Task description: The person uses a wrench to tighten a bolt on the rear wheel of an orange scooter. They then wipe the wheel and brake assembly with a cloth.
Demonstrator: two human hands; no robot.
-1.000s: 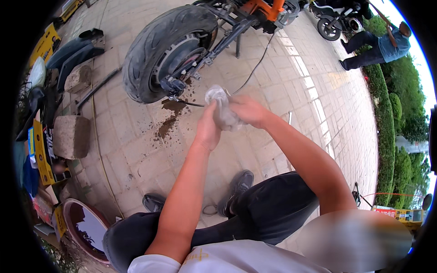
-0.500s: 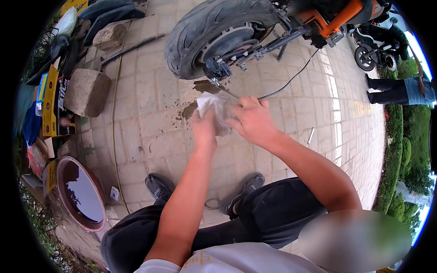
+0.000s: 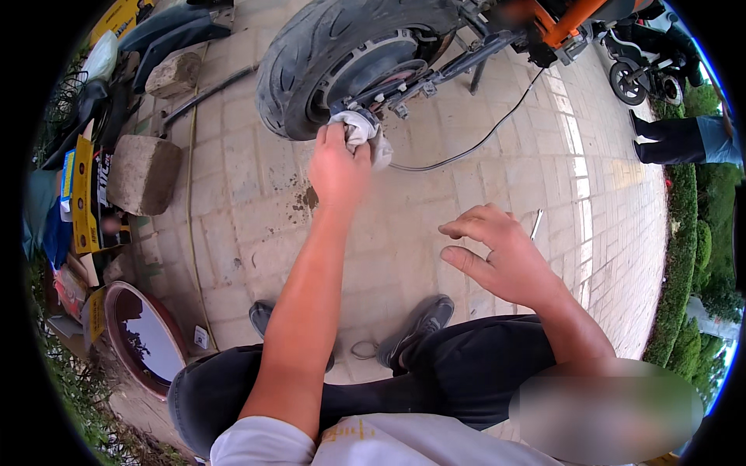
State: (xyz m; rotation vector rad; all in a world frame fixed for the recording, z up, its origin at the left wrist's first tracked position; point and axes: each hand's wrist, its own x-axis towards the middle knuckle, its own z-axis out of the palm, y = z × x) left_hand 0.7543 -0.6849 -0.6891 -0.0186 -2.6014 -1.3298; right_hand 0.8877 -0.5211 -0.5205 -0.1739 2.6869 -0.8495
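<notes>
My left hand grips a crumpled white cloth and presses it around the axle end of a motorbike's wheel. The cloth covers the axle end, so what lies beneath is hidden. From the cloth a dark cable curves away to the right and up to the orange and black motorbike frame. My right hand hovers over the paving with its thumb and fingers apart, holding nothing. Just beyond it a slim silver wrench lies on the bricks.
Left stand a stone block, a smaller block, yellow-black boxes and a brown basin of liquid. A metal bar and a yellow hose lie nearby. A person stands right, by another motorbike.
My left hand has carried the cloth forward onto the axle end. My right hand has let go of the cloth and drawn back to the right. The view has shifted slightly.
</notes>
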